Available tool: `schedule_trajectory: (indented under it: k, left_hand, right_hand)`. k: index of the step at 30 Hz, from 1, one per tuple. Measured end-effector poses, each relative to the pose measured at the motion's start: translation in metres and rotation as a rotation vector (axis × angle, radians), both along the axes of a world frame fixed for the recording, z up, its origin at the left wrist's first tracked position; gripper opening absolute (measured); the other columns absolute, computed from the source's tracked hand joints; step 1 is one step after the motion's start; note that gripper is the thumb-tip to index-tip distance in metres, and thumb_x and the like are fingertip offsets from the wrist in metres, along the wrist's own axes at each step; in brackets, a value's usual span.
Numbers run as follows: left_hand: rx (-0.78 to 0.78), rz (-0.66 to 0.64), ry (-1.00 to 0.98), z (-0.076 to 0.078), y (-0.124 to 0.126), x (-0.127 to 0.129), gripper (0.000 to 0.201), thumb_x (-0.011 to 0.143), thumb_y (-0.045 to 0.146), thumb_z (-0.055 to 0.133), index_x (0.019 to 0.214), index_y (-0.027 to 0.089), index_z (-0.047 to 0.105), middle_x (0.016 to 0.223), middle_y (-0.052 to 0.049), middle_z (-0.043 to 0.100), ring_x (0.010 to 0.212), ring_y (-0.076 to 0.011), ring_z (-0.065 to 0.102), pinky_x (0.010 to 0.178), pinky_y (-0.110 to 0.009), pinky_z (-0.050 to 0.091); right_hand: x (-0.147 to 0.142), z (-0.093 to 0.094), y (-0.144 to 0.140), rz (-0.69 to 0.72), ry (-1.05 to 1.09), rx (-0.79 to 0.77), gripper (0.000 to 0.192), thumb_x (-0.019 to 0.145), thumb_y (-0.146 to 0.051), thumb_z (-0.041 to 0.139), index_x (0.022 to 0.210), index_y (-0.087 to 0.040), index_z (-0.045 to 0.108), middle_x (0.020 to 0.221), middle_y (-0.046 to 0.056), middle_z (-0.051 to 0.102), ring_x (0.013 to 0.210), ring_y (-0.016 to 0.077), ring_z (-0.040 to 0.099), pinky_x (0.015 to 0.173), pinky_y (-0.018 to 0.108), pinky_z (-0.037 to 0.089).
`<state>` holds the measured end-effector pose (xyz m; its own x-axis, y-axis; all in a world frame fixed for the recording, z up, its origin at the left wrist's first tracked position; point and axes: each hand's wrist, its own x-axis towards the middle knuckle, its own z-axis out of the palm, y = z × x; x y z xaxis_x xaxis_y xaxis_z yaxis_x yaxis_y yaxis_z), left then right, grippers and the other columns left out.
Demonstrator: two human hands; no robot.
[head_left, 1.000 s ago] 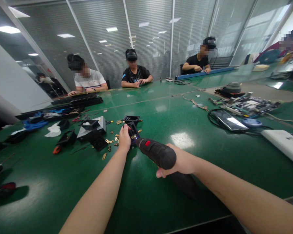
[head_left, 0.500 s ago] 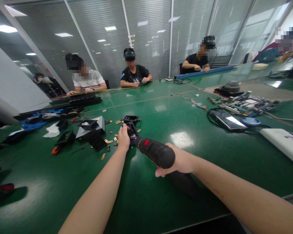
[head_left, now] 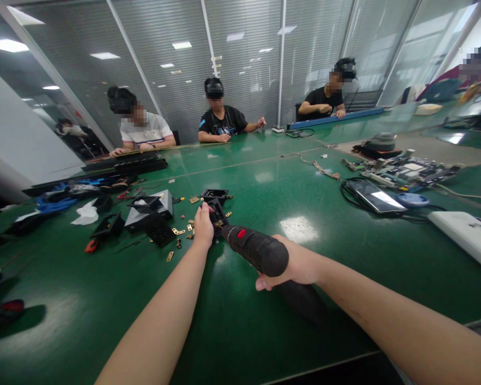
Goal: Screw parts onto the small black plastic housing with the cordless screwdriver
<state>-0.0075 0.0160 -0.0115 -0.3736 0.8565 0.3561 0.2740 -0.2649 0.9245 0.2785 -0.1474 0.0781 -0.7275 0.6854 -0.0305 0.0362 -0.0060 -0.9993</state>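
Two bare arms reach over a green table (head_left: 232, 331). The left hand (head_left: 204, 224) grips a small black plastic housing (head_left: 219, 210) by its left side; the housing sits against the fingers, to their right, tilted and open upward. The right hand (head_left: 299, 261) is wrapped around the handle of a black power screwdriver (head_left: 258, 250) with a red switch, one fingertip showing under its body. The tool's nose points away from the right hand into the near end of the housing, just right of the left hand; whether the bit touches a screw is too small to tell. Just beyond the left hand's grip lies a second black housing (head_left: 215, 195). Left of that hand are scattered brass plates (head_left: 178, 232) and, farther left, a gray box (head_left: 167, 205).
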Motion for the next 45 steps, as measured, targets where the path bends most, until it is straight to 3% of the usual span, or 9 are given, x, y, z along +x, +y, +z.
schedule_trajectory:
  k: [12,28,39,45]
  left_hand:
    - [0.003,-0.004,-0.004,0.0014,-0.0013,0.0009,0.069,0.101,0.089,0.047,0.083,0.025,0.065,0.090,-0.007,0.066,0.090,-0.0265,0.062,0.093,-0.042,0.054]
    - [0.011,0.007,-0.008,-0.0015,0.0006,-0.0007,0.064,0.105,0.083,0.047,0.083,0.025,0.066,0.090,-0.007,0.069,0.091,-0.0273,0.065,0.092,-0.043,0.058]
    - [0.000,0.004,0.002,0.0017,-0.0020,0.0009,0.068,0.103,0.086,0.047,0.083,0.024,0.065,0.089,-0.006,0.068,0.089,-0.0259,0.064,0.090,-0.041,0.055]
    - [0.024,0.018,0.035,0.0032,-0.0031,0.0018,0.062,0.106,0.078,0.047,0.082,0.024,0.066,0.087,-0.006,0.069,0.090,-0.0263,0.065,0.088,-0.040,0.054]
  right_hand:
    - [-0.0010,0.0043,-0.0008,-0.011,-0.001,-0.048,0.048,0.061,-0.037,0.113,0.077,-0.017,0.073,0.067,0.001,0.075,0.060,0.0177,0.071,0.057,0.027,0.056]
    - [0.0002,0.0056,-0.0014,-0.020,-0.015,-0.037,0.043,0.063,-0.034,0.111,0.071,-0.017,0.072,0.066,-0.001,0.073,0.062,0.0188,0.073,0.060,0.028,0.057]
    - [-0.0008,0.0080,-0.0027,-0.033,-0.028,-0.051,0.046,0.062,-0.035,0.109,0.081,-0.017,0.072,0.067,0.000,0.076,0.063,0.0206,0.074,0.060,0.030,0.058]
    - [-0.0006,0.0090,-0.0046,-0.050,-0.012,-0.061,0.049,0.065,-0.036,0.108,0.092,-0.017,0.071,0.068,0.000,0.075,0.062,0.0209,0.073,0.060,0.031,0.057]
